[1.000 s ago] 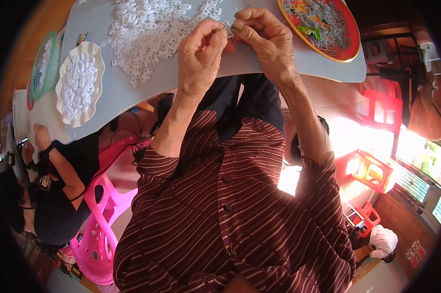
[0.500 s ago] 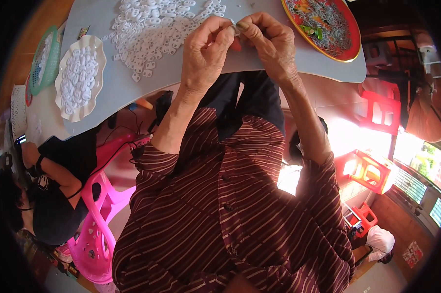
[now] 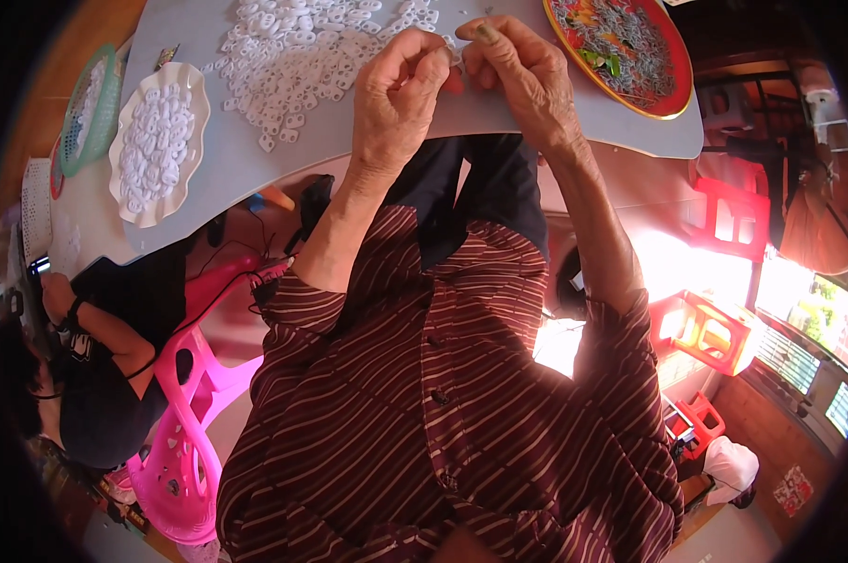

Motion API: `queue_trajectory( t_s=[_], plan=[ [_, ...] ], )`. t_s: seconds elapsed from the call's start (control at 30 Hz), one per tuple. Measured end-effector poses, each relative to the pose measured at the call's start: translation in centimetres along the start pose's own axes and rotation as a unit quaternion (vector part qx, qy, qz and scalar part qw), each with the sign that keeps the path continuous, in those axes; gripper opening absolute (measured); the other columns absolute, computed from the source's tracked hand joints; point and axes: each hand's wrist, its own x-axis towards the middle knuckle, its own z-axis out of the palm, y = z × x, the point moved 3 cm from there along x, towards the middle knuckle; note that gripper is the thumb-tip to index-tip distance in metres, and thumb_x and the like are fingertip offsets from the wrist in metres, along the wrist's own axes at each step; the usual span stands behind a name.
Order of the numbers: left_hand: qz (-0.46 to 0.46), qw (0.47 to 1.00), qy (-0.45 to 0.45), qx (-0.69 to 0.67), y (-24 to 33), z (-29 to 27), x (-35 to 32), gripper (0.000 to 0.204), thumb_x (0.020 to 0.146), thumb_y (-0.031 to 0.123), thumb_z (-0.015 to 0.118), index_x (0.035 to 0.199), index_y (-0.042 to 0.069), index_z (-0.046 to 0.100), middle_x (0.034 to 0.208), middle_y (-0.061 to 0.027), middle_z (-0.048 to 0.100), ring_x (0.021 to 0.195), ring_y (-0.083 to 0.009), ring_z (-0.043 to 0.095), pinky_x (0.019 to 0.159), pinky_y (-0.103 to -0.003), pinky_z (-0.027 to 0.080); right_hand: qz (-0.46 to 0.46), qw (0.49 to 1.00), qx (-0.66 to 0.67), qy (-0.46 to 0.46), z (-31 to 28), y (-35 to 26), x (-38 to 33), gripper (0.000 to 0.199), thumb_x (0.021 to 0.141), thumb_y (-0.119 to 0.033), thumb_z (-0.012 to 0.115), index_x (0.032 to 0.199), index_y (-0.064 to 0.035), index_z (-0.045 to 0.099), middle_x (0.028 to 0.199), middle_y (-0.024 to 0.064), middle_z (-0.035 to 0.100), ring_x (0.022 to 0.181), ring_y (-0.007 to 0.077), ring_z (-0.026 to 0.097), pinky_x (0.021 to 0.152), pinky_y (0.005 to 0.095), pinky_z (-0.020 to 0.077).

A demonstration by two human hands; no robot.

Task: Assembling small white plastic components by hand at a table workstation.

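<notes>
My left hand (image 3: 397, 98) and my right hand (image 3: 522, 75) meet above the near edge of a grey table (image 3: 555, 122). Their fingertips pinch a small white plastic piece (image 3: 454, 53) between them; its shape is too small to make out. Just beyond the hands lies a loose heap of small white plastic rings (image 3: 302, 47) spread over the tabletop. My striped sleeves run down from both wrists toward the lower edge.
A white scalloped dish (image 3: 156, 145) holds more white pieces at the left. Beside it stands a green basket (image 3: 88, 108). A red round tray (image 3: 621, 52) with grey bits sits at the right. Another person sits at lower left on a pink chair (image 3: 184, 441). Red stools (image 3: 724, 220) stand to the right.
Both hands stay together at the table edge; the fingers have shifted slightly around the small piece. The view has drifted a little.
</notes>
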Motion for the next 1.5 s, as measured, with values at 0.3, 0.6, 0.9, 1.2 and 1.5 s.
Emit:
queue_trajectory(
  t_s=[0.3, 0.6, 0.9, 1.2, 1.5],
  plan=[
    [0.012, 1.000, -0.016, 0.010, 0.0, 0.1, 0.1, 0.019, 0.092, 0.018, 0.054, 0.097, 0.001, 0.059, 0.074, 0.0006, 0.058, 0.069, -0.0041, 0.049, 0.063, -0.017, 0.038, -0.005, 0.999, -0.011, 0.052, 0.8, 0.8, -0.4, 0.021, 0.088, -0.020, 0.063, 0.082, 0.0003, 0.063, 0.064, -0.0009, 0.059, 0.060, 0.0030, 0.050, 0.054, 0.0208, 0.0413],
    [0.045, 0.999, 0.022, -0.015, 0.1, 0.2, 0.1, 0.013, 0.092, 0.015, 0.054, 0.091, 0.002, 0.058, 0.068, -0.0004, 0.057, 0.063, -0.0059, 0.051, 0.058, -0.021, 0.042, -0.007, 0.994, 0.107, 0.028, 1.5, 0.4, -0.9, 0.014, 0.087, -0.013, 0.064, 0.086, 0.0010, 0.061, 0.071, 0.0010, 0.062, 0.066, 0.0047, 0.053, 0.062, 0.0188, 0.0432],
    [0.120, 0.938, 0.028, 0.325, 3.1, -5.7, 3.7, 0.013, 0.089, 0.011, 0.054, 0.096, 0.002, 0.058, 0.083, -0.0088, 0.062, 0.076, -0.0196, 0.059, 0.068, -0.026, 0.045, 0.007, 0.996, 0.079, 0.030, 1.1, 0.5, -1.1, 0.012, 0.086, -0.008, 0.062, 0.091, 0.0029, 0.060, 0.082, 0.0026, 0.063, 0.074, 0.0063, 0.056, 0.070, 0.0196, 0.0454],
    [0.200, 0.791, -0.179, 0.549, 0.8, -6.0, 9.3, 0.012, 0.079, 0.011, 0.053, 0.077, -0.001, 0.054, 0.078, -0.0237, 0.052, 0.082, -0.0401, 0.051, 0.078, -0.046, 0.041, 0.006, 0.997, 0.057, 0.043, 1.1, 1.0, -0.9, 0.013, 0.086, -0.009, 0.063, 0.092, 0.0023, 0.060, 0.075, -0.0018, 0.059, 0.069, 0.0037, 0.052, 0.065, 0.0185, 0.0435],
    [0.334, 0.771, -0.137, 0.524, 1.0, -5.3, 8.6, 0.009, 0.082, 0.003, 0.057, 0.090, 0.001, 0.053, 0.082, -0.0121, 0.059, 0.078, -0.0329, 0.056, 0.069, -0.039, 0.046, -0.004, 0.998, 0.040, 0.040, 1.0, 1.2, -0.7, 0.013, 0.086, -0.010, 0.063, 0.091, 0.0023, 0.060, 0.073, -0.0004, 0.060, 0.067, 0.0045, 0.053, 0.063, 0.0192, 0.0443]
  ],
)
